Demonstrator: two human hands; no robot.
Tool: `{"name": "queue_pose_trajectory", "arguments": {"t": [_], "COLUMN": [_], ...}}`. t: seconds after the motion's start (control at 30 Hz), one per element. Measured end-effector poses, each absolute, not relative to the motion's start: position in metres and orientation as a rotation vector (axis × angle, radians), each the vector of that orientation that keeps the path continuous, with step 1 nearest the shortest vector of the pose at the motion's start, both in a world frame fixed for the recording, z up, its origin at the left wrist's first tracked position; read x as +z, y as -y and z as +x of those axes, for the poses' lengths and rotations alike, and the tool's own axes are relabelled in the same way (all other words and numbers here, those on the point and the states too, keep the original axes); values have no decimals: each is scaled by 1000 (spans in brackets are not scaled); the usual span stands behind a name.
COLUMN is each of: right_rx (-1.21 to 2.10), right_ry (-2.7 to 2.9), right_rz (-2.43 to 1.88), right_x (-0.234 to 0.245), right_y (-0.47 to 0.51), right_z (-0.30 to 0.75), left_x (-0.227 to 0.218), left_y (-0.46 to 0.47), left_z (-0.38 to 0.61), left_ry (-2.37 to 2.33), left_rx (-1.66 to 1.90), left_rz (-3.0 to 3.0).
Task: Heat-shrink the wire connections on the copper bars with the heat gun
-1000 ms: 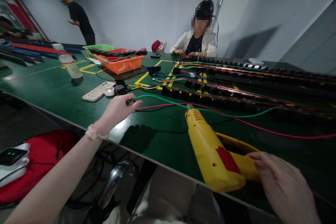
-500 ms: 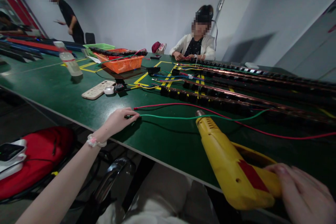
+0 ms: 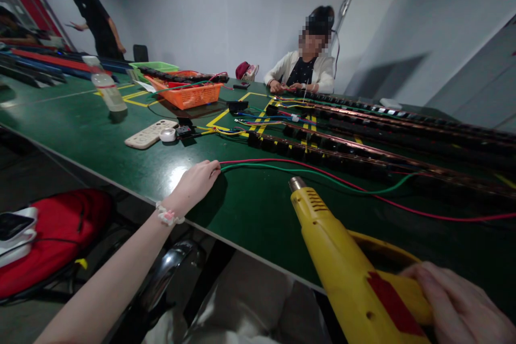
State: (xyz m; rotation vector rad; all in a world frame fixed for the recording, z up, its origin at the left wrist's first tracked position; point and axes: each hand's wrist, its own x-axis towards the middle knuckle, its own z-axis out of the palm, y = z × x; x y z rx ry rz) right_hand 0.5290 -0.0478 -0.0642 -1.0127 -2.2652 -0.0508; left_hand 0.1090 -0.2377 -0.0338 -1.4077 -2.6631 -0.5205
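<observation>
The left hand (image 3: 196, 181) has come down from where it held the thin green wire (image 3: 387, 189) lifted over the dark green desk (image 3: 100, 140) a second ago. It now lies low near the desk's near edge, fingers curled closed over that wire's end. The end of the thin red wire (image 3: 463, 219), which lay a little apart from the fingers half a second ago, now meets the same fingertips. Both wires therefore start from one spot and run off together toward the right edge, flat on the surface. The right hand (image 3: 459, 303) keeps its fingers wrapped around the handle of the yellow plastic heat gun (image 3: 342, 258) at the near right corner. The gun's round metal nozzle (image 3: 296, 183), which was up against the green wire half a second ago, has drawn back toward the near edge. It now points at the wires from just short of them, with bare desk between. As a judgement, the wire ends look gathered and steadied for the work, with the gun's mouth for now held off them. The long rows of black parts on copper strips (image 3: 363, 157) beyond the wires lie as before.
</observation>
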Motion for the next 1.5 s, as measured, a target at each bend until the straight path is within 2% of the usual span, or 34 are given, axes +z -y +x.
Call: {"name": "queue_pose_trajectory", "arguments": {"t": [0.23,0.53,0.67,0.87,1.23,1.5], "right_rx": [80,-86,-166,-211,-98,-70], "right_ry": [2300,2421,2456,2461,2469,2472], "right_rz": [-1032,-686,-496,-467,-486,-447], "right_x": [-51,-53,-52,-48,-44,-42], "right_y": [58,73,86,99,105,115], "right_z": [505,471,455,438,418,405], "left_x": [-37,-52,-56,-65,-49,-56], "left_y": [226,264,284,287,245,236], "left_z": [128,91,74,65,83,85], "left_ry": [2627,2454,2475,2499,2570,2566], "left_rx": [-515,-1015,-968,-895,-891,-973], "left_rz": [-1481,-1738,-1504,-1270,-1542,-1378]}}
